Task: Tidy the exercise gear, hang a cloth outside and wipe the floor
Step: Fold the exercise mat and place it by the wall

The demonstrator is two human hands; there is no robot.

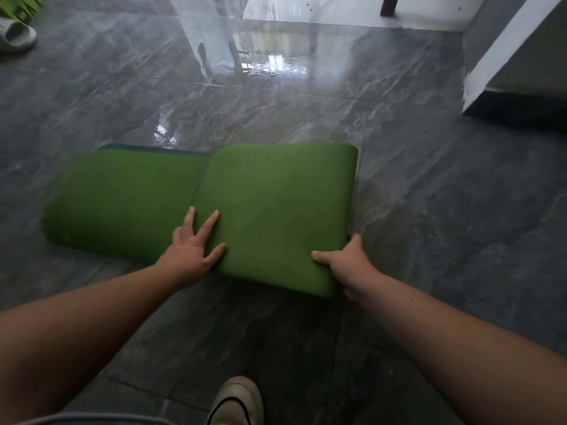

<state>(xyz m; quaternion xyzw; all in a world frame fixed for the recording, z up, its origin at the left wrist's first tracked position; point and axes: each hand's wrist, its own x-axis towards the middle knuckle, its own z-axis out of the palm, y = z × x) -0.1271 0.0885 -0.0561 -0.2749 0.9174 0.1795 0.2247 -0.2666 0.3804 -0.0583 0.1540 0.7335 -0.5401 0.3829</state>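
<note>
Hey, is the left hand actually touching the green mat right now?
Touching. The head view shows the left hand lying flat on the green mat, fingers spread straight across its top surface with no gap visible.

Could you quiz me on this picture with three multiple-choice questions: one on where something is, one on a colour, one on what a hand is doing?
1. Where is the grey slipper?
A. far left on the floor
B. on the mat
C. beside the white shoe

2. What colour is the folded mat?
A. blue
B. green
C. red

3. What is the right hand doing?
A. hanging free
B. lying flat on the floor
C. gripping the mat's near right corner

Answers:
1 A, it lies at the top left edge.
2 B, its whole surface is green.
3 C, its thumb lies on top at the corner, while the left hand rests spread on the mat.
</note>
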